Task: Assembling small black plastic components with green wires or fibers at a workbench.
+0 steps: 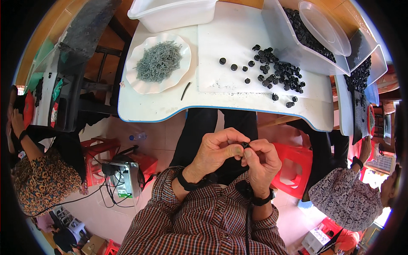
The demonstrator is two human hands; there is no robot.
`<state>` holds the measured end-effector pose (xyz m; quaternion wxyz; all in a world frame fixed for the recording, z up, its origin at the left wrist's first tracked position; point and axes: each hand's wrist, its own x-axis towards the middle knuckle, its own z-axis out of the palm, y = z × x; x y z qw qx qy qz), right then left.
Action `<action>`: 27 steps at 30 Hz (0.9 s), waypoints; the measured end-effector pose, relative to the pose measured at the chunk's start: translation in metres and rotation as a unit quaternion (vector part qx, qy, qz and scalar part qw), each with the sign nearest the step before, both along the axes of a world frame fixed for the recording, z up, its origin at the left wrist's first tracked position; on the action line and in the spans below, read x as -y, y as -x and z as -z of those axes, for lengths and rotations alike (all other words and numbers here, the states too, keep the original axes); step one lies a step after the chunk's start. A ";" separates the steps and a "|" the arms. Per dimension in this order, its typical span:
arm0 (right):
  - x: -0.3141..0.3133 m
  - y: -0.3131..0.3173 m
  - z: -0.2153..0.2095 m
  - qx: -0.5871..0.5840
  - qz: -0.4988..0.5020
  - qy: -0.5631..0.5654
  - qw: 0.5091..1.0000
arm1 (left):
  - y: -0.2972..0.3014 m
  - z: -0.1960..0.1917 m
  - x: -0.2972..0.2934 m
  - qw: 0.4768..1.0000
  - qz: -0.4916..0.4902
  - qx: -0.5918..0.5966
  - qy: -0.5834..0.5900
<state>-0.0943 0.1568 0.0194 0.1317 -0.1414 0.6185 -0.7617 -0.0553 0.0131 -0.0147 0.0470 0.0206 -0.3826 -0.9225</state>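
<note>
Cap [245,145], small and black, sits pinched between both hands above the lap, just below the counter [178,108] edge. Left hand [216,151] has its grip closed on the cap with thumb and fingertips; right hand [262,160] grip is also clamped on it from the other side, thumb pressing in. Can't tell if a screw is already in it: too small, fingers cover it.

Relative to the counter: white plate [140,83] of grey screws [159,61] at its left part, loose black caps [278,72] scattered across its right part, one thin dark stick [185,91] lying near the plate. Clear bin [280,46] at the far right holds many more caps; white tub [170,15] at the far edge.

Progress, my read: early to mid. Big stock of caps and screws untouched, no clear finished pile visible. One piece in hand now.
</note>
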 end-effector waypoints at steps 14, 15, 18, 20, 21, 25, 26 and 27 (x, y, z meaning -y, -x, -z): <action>-0.008 0.003 -0.003 0.118 -0.075 -0.028 0.990 | -0.007 -0.012 0.000 0.948 -0.085 -0.062 0.301; -0.007 0.002 -0.007 0.120 -0.087 -0.111 0.983 | -0.008 -0.013 0.000 0.942 -0.099 -0.062 0.314; -0.001 -0.002 -0.009 0.029 -0.070 -0.175 0.982 | -0.009 -0.011 -0.001 0.928 -0.131 -0.083 0.338; 0.001 -0.005 -0.008 -0.037 -0.060 -0.199 0.977 | -0.008 -0.013 0.001 0.917 -0.143 -0.089 0.360; 0.003 -0.007 -0.008 -0.075 -0.040 -0.217 0.973 | -0.009 -0.015 0.001 0.906 -0.154 -0.096 0.382; 0.007 -0.010 -0.010 -0.155 -0.001 -0.253 0.955 | -0.012 -0.019 -0.002 0.910 -0.160 -0.091 0.372; 0.006 -0.010 -0.010 -0.155 0.000 -0.253 0.955 | -0.012 -0.020 -0.004 0.916 -0.158 -0.076 0.360; 0.005 -0.010 -0.010 -0.166 0.000 -0.262 0.951 | -0.013 -0.021 -0.007 0.923 -0.156 -0.062 0.347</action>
